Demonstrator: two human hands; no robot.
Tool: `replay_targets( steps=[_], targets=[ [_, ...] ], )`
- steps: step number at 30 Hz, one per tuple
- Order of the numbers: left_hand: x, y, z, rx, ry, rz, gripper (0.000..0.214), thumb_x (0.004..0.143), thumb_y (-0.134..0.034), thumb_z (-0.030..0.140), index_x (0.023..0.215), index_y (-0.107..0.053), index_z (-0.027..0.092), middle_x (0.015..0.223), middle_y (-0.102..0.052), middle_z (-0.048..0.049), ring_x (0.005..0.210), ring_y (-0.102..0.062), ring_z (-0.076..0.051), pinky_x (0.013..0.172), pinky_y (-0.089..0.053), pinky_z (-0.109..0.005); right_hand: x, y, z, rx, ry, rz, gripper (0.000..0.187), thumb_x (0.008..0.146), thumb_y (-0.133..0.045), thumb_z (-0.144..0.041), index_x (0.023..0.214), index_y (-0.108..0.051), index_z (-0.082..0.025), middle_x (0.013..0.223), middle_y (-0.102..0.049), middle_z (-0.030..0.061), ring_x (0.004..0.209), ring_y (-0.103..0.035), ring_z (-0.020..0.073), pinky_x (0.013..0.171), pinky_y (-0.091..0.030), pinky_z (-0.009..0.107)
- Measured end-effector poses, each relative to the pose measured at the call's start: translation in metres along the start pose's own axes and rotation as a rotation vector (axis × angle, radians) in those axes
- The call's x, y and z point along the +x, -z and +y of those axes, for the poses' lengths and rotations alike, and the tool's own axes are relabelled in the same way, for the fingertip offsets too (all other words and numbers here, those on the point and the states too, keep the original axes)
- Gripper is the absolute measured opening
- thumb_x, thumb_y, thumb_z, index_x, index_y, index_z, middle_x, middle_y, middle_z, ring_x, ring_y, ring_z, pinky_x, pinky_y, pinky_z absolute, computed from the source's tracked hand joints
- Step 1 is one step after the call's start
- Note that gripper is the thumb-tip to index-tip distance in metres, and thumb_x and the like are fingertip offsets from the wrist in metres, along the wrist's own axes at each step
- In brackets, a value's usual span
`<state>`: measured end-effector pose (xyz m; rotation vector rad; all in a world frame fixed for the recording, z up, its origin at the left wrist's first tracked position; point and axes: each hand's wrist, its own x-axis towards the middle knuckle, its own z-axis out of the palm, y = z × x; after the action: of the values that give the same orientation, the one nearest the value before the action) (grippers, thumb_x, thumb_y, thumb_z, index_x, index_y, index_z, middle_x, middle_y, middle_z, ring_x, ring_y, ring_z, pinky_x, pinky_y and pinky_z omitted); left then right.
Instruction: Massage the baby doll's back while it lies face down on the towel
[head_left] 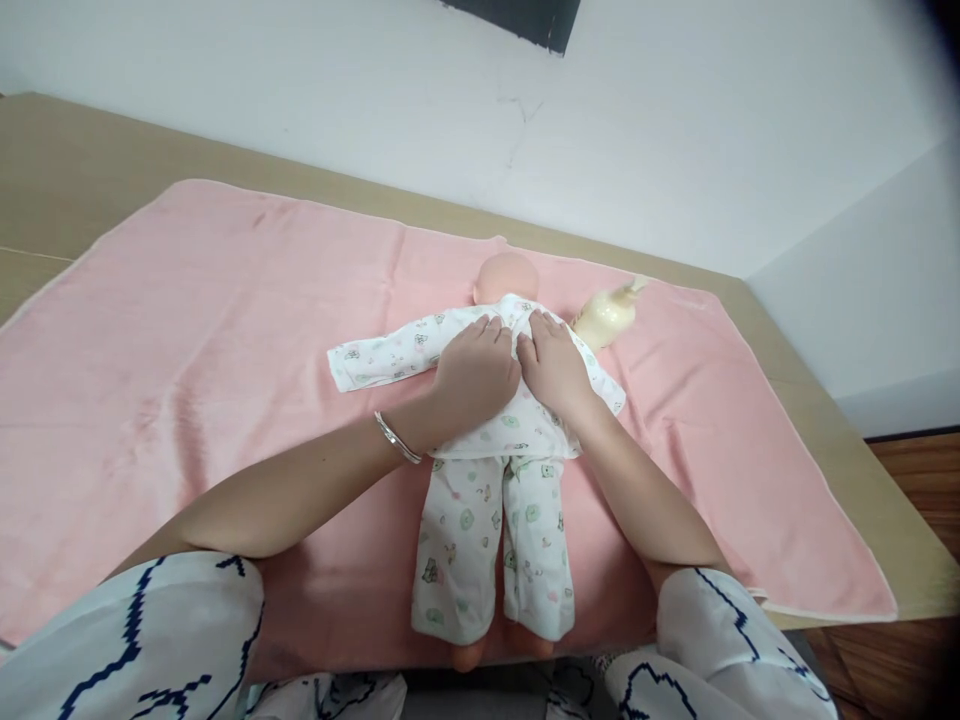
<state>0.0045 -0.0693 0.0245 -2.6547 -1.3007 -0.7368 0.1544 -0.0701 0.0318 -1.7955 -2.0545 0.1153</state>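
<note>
A baby doll (507, 275) lies on its back on a pink blanket (187, 330), head away from me. It wears a white printed top (390, 358) and matching trousers (487, 540). My left hand (474, 370) rests on the doll's chest, fingers bent onto the top's front near the neck. Beside it, touching, my right hand (553, 362) presses the other side of the top's front. The doll's bare arm (606, 312) sticks out at the right, outside the sleeve. The top's other sleeve lies flat to the left.
The blanket covers a wooden table (67, 160) that stands against a white wall (675, 120). The table's right edge (885, 500) drops to a wooden floor. A silver bracelet (396, 438) circles my left wrist.
</note>
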Motion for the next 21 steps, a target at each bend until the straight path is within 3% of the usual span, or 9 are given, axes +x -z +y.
replay_targets(
  steps=[2,6,11,16,21],
  targets=[
    [0.008,-0.001,-0.011,-0.019,0.028,-0.008,0.034,0.092,-0.037,0.013,0.105,-0.068,0.012,0.109,-0.072,-0.0156,0.115,-0.064,-0.029,0.106,-0.049,-0.043,-0.010,0.001,-0.014,-0.010,-0.018,0.009,0.051,0.099,-0.032,-0.028,0.141,-0.052,-0.006,0.148,-0.054,0.0209,0.145,-0.044,0.0334,0.120,-0.034,0.055],
    [0.023,-0.005,-0.028,-0.004,0.207,-0.092,0.033,0.094,-0.037,0.020,0.103,-0.067,0.008,0.102,-0.072,-0.0173,0.103,-0.067,-0.030,0.095,-0.054,-0.043,-0.023,0.004,-0.030,-0.045,-0.022,0.034,0.051,0.099,-0.035,-0.027,0.141,-0.053,-0.006,0.149,-0.054,0.0194,0.145,-0.044,0.0343,0.118,-0.039,0.053],
    [0.012,-0.006,-0.016,0.050,0.061,-0.020,0.041,0.097,-0.035,0.017,0.121,-0.064,0.003,0.130,-0.066,-0.0221,0.127,-0.060,-0.032,0.114,-0.043,-0.047,-0.007,0.004,-0.012,0.027,-0.026,0.005,0.049,0.100,-0.034,-0.031,0.138,-0.056,-0.010,0.148,-0.055,0.0173,0.144,-0.045,0.0322,0.118,-0.038,0.052],
    [-0.008,0.006,0.013,0.071,0.038,-0.105,0.048,0.093,-0.045,0.016,0.136,-0.056,-0.001,0.141,-0.059,-0.0240,0.136,-0.054,-0.034,0.114,-0.045,-0.046,0.010,0.002,0.009,0.082,-0.005,-0.021,0.046,0.099,-0.032,-0.031,0.131,-0.058,-0.011,0.145,-0.057,0.0184,0.141,-0.047,0.0319,0.119,-0.033,0.056],
    [0.001,-0.001,-0.001,-0.041,0.045,0.000,0.042,0.096,-0.037,0.017,0.126,-0.064,0.006,0.134,-0.065,-0.0201,0.132,-0.057,-0.029,0.117,-0.042,-0.046,0.005,-0.002,0.001,-0.010,-0.025,-0.033,0.054,0.100,-0.029,-0.029,0.145,-0.046,-0.003,0.154,-0.047,0.0215,0.148,-0.038,0.0350,0.123,-0.026,0.057]
  ],
)
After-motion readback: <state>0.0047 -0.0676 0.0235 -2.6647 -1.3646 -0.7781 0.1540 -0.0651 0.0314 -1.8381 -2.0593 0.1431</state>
